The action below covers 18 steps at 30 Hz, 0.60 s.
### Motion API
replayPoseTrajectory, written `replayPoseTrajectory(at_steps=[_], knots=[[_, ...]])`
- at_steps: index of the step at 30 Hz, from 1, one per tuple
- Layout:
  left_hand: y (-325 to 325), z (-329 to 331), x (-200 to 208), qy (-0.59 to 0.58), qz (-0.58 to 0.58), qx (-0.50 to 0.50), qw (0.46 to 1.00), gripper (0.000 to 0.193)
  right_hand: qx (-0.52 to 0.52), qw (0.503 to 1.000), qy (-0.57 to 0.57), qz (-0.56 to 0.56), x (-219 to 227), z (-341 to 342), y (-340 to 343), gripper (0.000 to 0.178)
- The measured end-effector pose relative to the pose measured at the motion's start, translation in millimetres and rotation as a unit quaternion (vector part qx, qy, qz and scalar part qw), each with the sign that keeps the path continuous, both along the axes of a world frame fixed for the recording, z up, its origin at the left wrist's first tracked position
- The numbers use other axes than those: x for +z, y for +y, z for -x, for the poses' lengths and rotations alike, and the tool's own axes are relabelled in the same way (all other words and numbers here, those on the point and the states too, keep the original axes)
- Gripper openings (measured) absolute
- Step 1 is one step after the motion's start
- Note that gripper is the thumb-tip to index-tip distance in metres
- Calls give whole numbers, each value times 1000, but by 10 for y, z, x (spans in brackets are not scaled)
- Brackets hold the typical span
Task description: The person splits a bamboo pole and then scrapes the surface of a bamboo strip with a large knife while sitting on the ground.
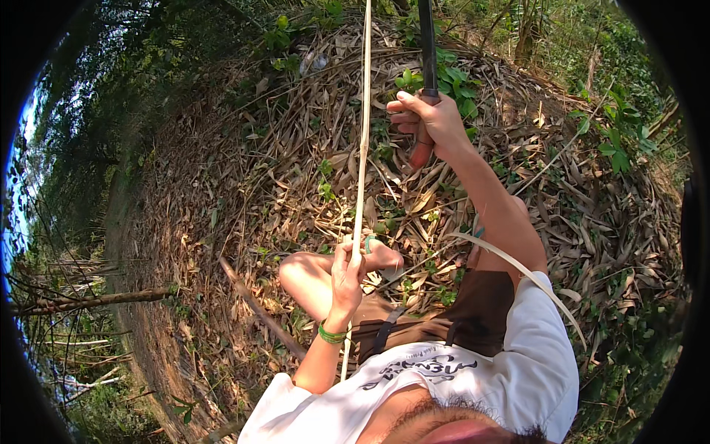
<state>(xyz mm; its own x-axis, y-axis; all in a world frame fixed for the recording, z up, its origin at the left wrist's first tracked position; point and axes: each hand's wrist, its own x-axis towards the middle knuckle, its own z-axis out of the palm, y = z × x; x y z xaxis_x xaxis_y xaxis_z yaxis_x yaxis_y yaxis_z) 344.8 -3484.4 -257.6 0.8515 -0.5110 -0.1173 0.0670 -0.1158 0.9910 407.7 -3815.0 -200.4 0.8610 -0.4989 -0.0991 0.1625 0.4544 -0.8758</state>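
Observation:
My left hand (345, 277) is closed around a long, pale strip of split bamboo (362, 155). The strip runs from beside my body, up past my bent leg, and out at the top of the view. To its right, my right hand (435, 126) grips the reddish-brown handle of a machete (427, 52). Its dark blade points away from me, and its tip lies beyond the upper edge. The blade and the bamboo are apart. A second thin, pale strip (529, 274) curves beside my right arm; what it rests on is unclear.
I sit low on ground covered with dry leaves (251, 185). A brown stick (259, 307) lies left of my bent leg. Fallen branches (96, 300) stretch in from the left. Green plants (455, 78) grow near the machete, with denser brush around the edges.

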Motion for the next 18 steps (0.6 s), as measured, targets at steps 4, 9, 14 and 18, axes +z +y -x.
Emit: replayPoseTrajectory(at_steps=[4,9,14,18], knots=[[184,-191,73,46,40,-4,998,29,-12,987,94,131,-108,122,-775,29],[331,-334,184,156,51,-68,984,34,-54,839,302,450,-438,754,-2106,26],[299,-398,297,280,106,-135,945,43,-54,408,486,771,-1015,2235,-2974,7],[404,-446,238,383,173,-123,899,49,20,441,621,648,-1612,3304,-2840,14]])
